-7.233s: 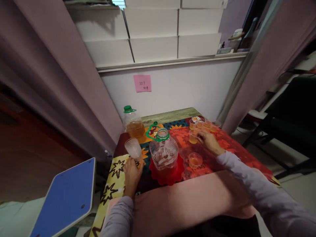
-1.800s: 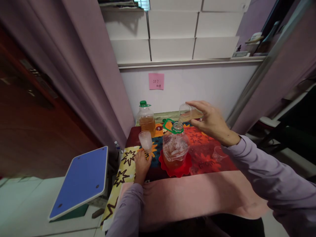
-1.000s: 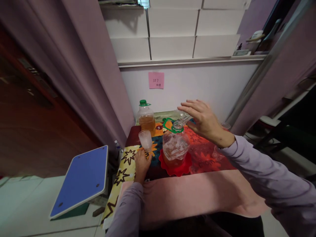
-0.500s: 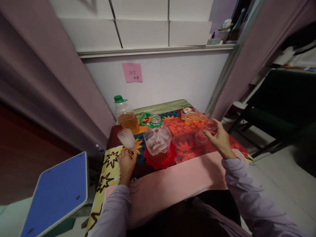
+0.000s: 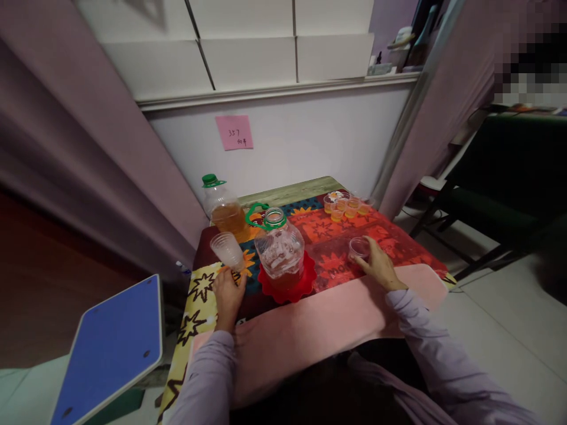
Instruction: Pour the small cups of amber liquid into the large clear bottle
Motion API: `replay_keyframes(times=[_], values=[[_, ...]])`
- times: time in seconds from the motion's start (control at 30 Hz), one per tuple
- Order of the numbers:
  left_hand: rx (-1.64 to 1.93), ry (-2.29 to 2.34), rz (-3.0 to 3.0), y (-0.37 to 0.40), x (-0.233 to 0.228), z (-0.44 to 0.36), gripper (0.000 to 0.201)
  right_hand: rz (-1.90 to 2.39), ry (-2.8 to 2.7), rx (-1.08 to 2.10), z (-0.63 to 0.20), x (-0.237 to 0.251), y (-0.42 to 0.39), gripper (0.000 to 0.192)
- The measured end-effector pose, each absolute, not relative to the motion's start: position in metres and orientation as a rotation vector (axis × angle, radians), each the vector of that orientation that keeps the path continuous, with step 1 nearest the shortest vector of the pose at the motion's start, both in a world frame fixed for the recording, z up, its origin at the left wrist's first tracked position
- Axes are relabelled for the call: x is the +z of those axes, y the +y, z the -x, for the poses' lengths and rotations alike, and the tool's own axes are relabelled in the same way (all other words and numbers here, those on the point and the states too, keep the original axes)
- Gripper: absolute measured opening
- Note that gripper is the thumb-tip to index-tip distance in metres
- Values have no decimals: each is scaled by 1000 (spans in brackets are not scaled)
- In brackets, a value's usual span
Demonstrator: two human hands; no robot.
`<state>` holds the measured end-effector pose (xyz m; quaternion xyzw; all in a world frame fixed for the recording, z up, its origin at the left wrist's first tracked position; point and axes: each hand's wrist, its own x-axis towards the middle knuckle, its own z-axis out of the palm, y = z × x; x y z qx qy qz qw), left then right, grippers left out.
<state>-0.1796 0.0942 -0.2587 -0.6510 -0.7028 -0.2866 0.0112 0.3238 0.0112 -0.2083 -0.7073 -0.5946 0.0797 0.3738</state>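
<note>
My left hand [image 5: 228,295] is closed round the lower end of a stack of clear plastic cups [image 5: 225,248], which tilts to the left. My right hand [image 5: 376,267] grips a single clear plastic cup [image 5: 358,248] low over the red part of the tablecloth, fingers at its side; whether the base touches the cloth I cannot tell. Between my hands a large clear jug [image 5: 280,251] stands uncapped in a red scalloped dish [image 5: 310,277], some amber liquid at its bottom. Its green handle [image 5: 254,215] leans to the left.
A second jug [image 5: 228,218] with a green cap and amber liquid stands back left. Several small cups of yellow-orange liquid [image 5: 345,208] cluster back right. A pink cloth [image 5: 310,330] lies along the near edge. A blue board [image 5: 113,348] is left of the table.
My right hand has moved left and down toward me with the cup, which is now more upright. My left hand and the stack have stayed nearly in place.
</note>
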Motion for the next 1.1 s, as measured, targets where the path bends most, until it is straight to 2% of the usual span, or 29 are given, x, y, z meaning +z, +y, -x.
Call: replay_keyframes(times=[0.17,0.3,0.4,0.5,0.57,0.6,0.7,0.83,0.97,1.1], values=[[-873,-2209,2034,95,-261,181,46,1595,-1618,327,-277,-187,-7,73],[-862,-2208,2038,95,-261,181,47,1463,-1776,432,-234,-192,-27,67],[-864,-2201,2040,95,-261,181,46,1511,-1762,452,-223,-205,-34,75],[-870,-2194,2036,94,-261,181,46,1524,-1761,439,-230,-208,-36,97],[-873,-2191,2032,94,-261,182,46,1506,-1749,431,-241,-201,-33,104],[-873,-2190,2032,94,-262,182,46,1497,-1718,425,-249,-195,-29,101],[-866,-2188,2034,95,-263,184,45,1500,-1540,374,-278,-171,2,75],[-836,-2198,2023,96,-264,186,45,1573,-1501,238,-317,-148,84,54],[-808,-2204,2002,97,-264,186,46,1840,-1638,120,-330,-150,159,32],[-786,-2201,1990,97,-264,186,45,1914,-1668,144,-326,-165,194,21]])
